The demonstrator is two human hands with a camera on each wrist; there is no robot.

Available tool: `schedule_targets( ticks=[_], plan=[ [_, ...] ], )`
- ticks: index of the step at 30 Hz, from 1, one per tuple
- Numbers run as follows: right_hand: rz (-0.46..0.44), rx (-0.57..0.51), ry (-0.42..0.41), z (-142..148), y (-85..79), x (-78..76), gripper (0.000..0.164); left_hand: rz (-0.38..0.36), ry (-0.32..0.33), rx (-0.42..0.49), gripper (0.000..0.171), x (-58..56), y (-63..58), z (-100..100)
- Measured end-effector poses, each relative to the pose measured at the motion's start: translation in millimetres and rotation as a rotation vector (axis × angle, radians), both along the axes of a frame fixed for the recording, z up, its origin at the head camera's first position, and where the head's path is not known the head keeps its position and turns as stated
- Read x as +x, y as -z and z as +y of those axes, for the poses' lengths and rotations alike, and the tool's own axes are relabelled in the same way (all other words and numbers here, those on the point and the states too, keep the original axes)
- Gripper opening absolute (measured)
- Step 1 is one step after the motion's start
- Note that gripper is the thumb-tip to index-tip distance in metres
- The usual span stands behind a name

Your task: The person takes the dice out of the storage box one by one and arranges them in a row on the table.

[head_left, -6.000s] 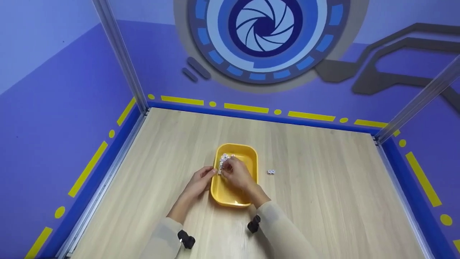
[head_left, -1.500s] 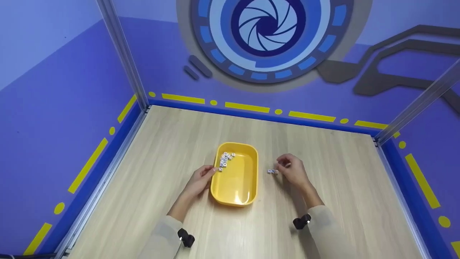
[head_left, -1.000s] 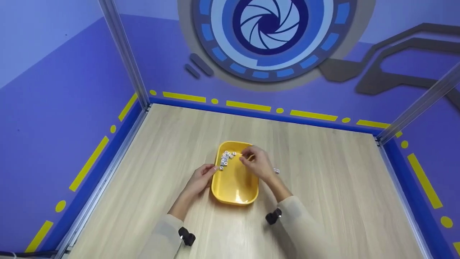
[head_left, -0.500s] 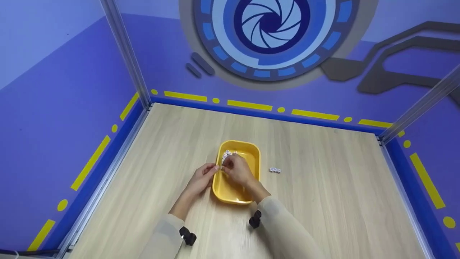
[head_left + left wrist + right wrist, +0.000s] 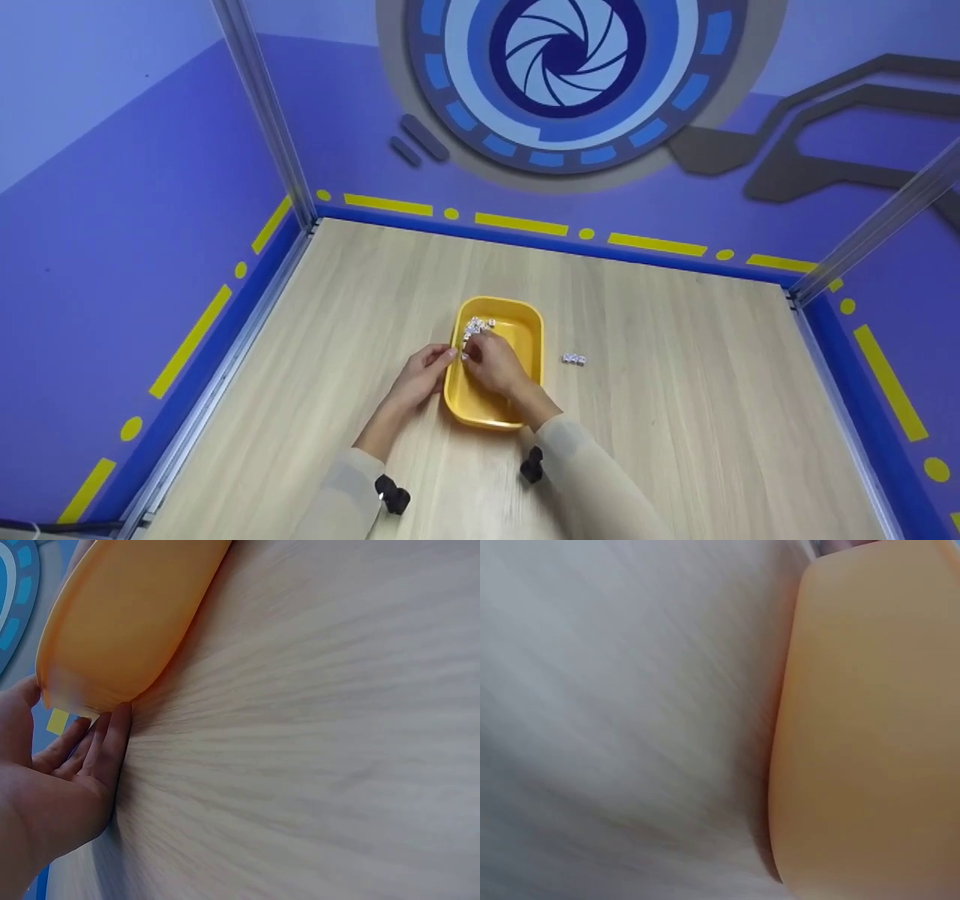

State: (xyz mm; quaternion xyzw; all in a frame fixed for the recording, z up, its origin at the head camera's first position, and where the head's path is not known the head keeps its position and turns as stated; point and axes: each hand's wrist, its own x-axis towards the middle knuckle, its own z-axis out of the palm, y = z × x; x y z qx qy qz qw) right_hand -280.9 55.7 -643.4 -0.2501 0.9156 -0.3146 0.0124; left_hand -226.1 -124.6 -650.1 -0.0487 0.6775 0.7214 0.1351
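A yellow tray (image 5: 491, 416) stands on the wooden table, with a cluster of small white dice (image 5: 475, 325) along its inner left side. My left hand (image 5: 414, 380) holds the tray's left side. In the left wrist view the thumb is at the rim and the fingers (image 5: 112, 739) touch the wall's lower edge. My right hand (image 5: 495, 366) reaches inside the tray, fingers bent down among the dice. Its fingertips are mostly hidden, so whether a die is pinched does not show. Right of the tray lies a short row of three dice (image 5: 574, 360).
The wooden table (image 5: 675, 390) is bounded by blue-purple panels (image 5: 337, 120) at the back and both sides. Metal posts (image 5: 262, 112) stand at the corners. A small black device (image 5: 391, 495) sits on each sleeve. The right wrist view shows the tray's outer wall (image 5: 870, 720).
The row outside the tray has grown from two dice to three. My right hand has gone from that row leftward into the tray; my left hand has stayed on the tray.
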Motion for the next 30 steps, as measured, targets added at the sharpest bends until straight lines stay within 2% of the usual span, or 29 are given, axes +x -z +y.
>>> schedule_targets(
  ticks=[5,12,16,20,25,30],
  plan=[
    [0.023,0.013,-0.009,1,2.5,1.0,0.01,-0.003,0.011,0.003,0.06,0.4,-0.2,1],
    [0.158,0.042,0.013,4,0.4,2.8,0.012,0.01,0.036,-0.007,0.059,-0.1,-1.4,1],
    [0.134,-0.012,0.034,7,-11.0,6.3,0.015,0.012,0.029,0.008,0.057,-0.8,-1.3,1],
    [0.097,-0.105,0.01,15,-26.3,14.1,0.017,0.009,0.022,0.007,0.055,1.9,-0.5,0],
    [0.13,-0.231,-0.005,44,-45.9,15.7,0.012,0.007,0.013,0.001,0.055,2.2,-0.6,-1],
    [0.118,-0.296,0.078,95,-49.9,6.8,0.01,-0.006,0.005,-0.041,0.052,1.1,-0.4,-2]
  ],
)
